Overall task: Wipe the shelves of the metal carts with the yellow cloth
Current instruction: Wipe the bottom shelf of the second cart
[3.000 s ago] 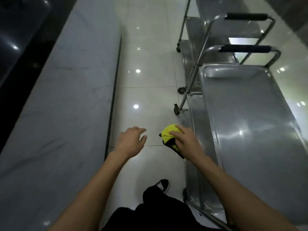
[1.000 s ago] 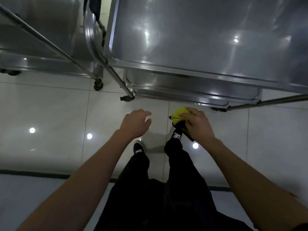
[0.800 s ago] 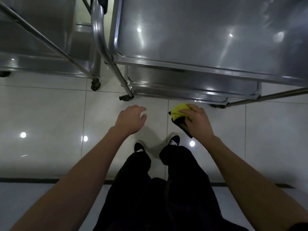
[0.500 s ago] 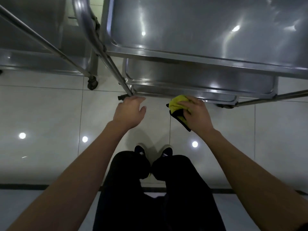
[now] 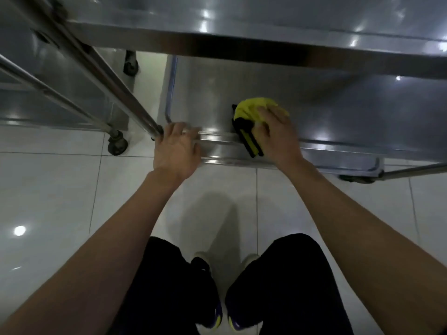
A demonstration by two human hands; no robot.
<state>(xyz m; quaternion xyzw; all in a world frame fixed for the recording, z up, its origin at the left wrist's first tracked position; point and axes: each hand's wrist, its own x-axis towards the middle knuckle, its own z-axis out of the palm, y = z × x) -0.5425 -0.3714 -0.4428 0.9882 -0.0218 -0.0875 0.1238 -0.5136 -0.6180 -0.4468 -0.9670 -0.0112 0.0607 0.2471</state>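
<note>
Yellow cloth [image 5: 257, 111] bunched under right hand [image 5: 275, 139], gripped and pressed on lower shelf [image 5: 338, 112] near front rim. Bare shelf runs right and back from hand — likely wipe direction. Left hand [image 5: 176, 151] loose, resting on rim beside corner post [image 5: 116, 90]. Top shelf [image 5: 242, 25] overhangs — limits reach. 2nd cart [image 5: 36, 102] left.

Dim overhead light; small glare spots dot the cart's top shelf [image 5: 266, 25] and the glossy floor [image 5: 48, 201]. Soft motion blur, edges bowed.
</note>
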